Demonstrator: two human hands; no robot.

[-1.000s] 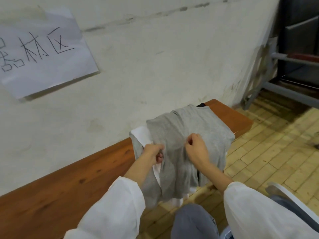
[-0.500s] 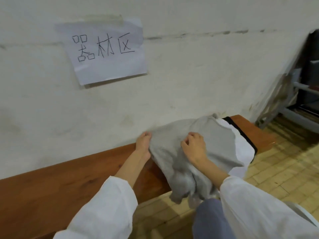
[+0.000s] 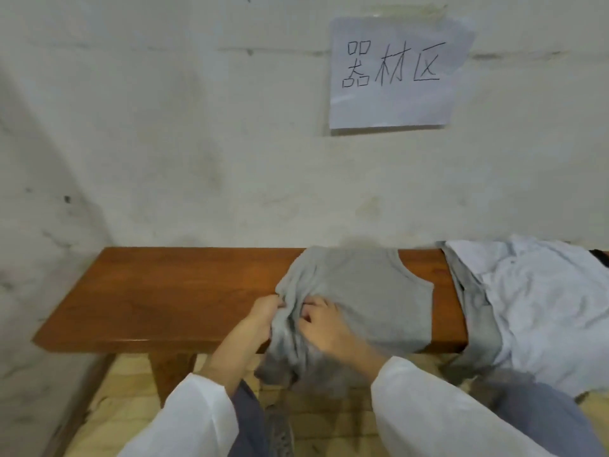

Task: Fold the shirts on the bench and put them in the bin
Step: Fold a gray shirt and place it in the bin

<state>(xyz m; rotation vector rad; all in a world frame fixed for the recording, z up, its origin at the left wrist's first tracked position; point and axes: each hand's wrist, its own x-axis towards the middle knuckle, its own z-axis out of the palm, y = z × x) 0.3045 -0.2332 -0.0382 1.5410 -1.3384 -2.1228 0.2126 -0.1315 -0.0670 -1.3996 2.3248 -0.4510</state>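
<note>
One head-worn camera is used, aimed forward and down from close range. The bench (image 3: 164,291) is faced squarely, with the wall (image 3: 164,127) filling 12 o'clock; the left hand (image 3: 262,318) and right hand (image 3: 326,328) on the grey shirt (image 3: 379,291) are framed toward 6 o'clock.

Paper sheet (image 3: 395,70) taped on wall (image 3: 197,127): handwritten "器材区".

The grey cotton shirt (image 3: 359,291) has slid left off the rumpled white clothes pile (image 3: 543,308) onto the brown wooden tabletop (image 3: 164,291); the left grip (image 3: 263,316) now bunches its near edge.
</note>
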